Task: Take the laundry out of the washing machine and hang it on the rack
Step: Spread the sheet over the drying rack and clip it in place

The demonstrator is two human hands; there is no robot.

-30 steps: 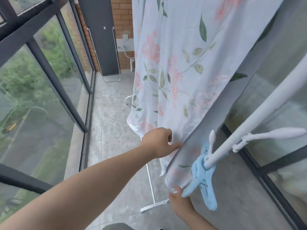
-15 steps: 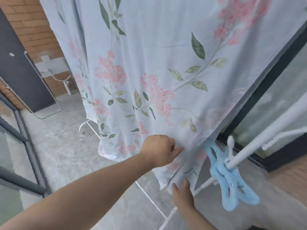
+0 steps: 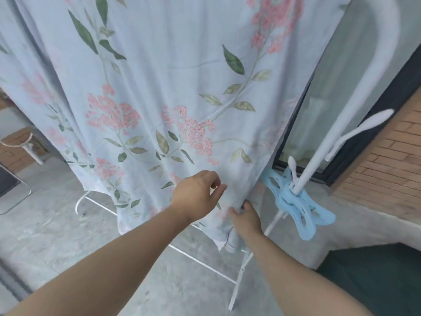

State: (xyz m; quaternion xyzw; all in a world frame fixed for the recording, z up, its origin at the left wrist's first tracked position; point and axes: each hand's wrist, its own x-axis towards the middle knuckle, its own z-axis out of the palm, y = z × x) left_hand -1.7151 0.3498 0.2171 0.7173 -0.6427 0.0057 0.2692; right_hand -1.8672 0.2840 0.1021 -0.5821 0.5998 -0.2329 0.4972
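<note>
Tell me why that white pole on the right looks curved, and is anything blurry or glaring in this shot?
Head view: the wide-angle lens probably bows the white rack pole near the frame's edge; head view: light is soft and even, no glare or hard shadows; head view: the flowered sheet is fairly sharp, the corners softer.

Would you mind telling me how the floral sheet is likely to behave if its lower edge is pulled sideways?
The floral sheet is probably floppy: it hangs in soft folds and bunches where the right hand grips its lower edge. It looks thin, so likely light for its size. No clip shows on it, so a pull may slide it along the rack.
</note>
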